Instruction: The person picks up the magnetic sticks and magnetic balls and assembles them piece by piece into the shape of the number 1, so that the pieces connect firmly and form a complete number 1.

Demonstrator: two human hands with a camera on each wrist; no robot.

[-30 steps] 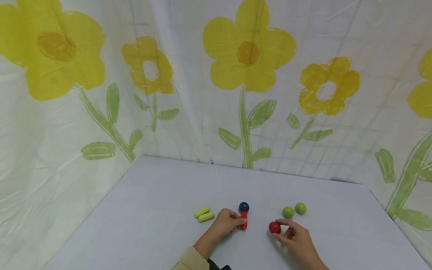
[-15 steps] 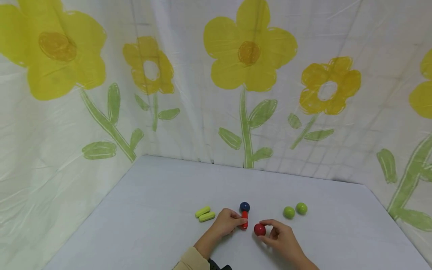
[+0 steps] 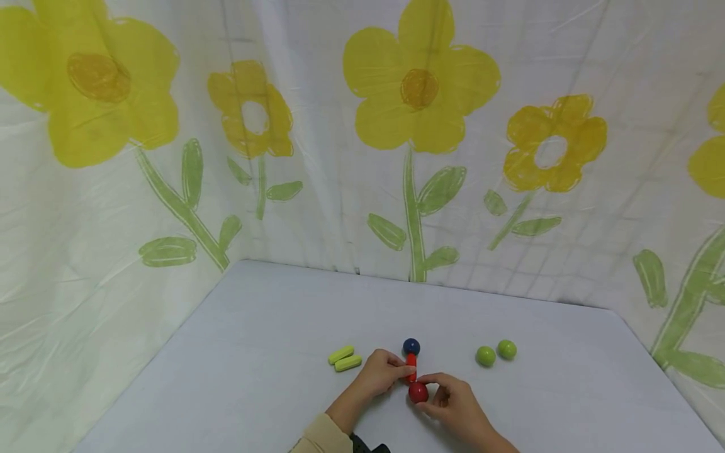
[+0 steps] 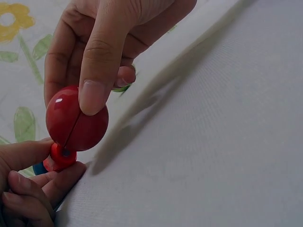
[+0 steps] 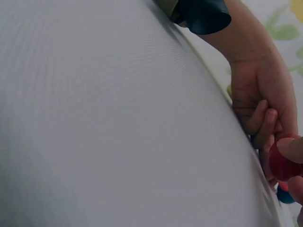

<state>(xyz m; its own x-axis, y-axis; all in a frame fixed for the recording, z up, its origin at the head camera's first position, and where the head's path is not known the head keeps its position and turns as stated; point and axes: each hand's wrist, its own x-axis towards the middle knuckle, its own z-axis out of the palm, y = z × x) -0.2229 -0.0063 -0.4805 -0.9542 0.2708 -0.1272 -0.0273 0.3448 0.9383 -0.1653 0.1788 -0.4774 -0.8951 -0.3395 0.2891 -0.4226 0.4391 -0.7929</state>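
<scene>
Between thumb and fingers, my left hand (image 3: 381, 372) pinches a short red rod (image 3: 411, 367). A dark blue ball (image 3: 411, 346) sits at the rod's far end. My right hand (image 3: 455, 402) holds a dark red ball (image 3: 418, 392) by thumb and fingertips, right at the rod's near end. In the left wrist view a thin seam line runs across the red ball (image 4: 78, 124), and the rod's round end (image 4: 66, 155) shows just under it. The right wrist view catches the red ball (image 5: 283, 163) at its right edge, with the blue ball (image 5: 285, 194) partly hidden behind.
Two yellow-green rods (image 3: 344, 358) lie side by side left of my left hand. Two green balls (image 3: 496, 353) rest on the white table (image 3: 272, 327) to the right. A white curtain printed with yellow flowers (image 3: 317, 207) hangs behind the table. A dark band (image 5: 203, 16) is on the left wrist.
My right hand has moved left with the red ball, bringing it from the right of the rod to the rod's near end. The left hand keeps its pinch on the rod in place.
</scene>
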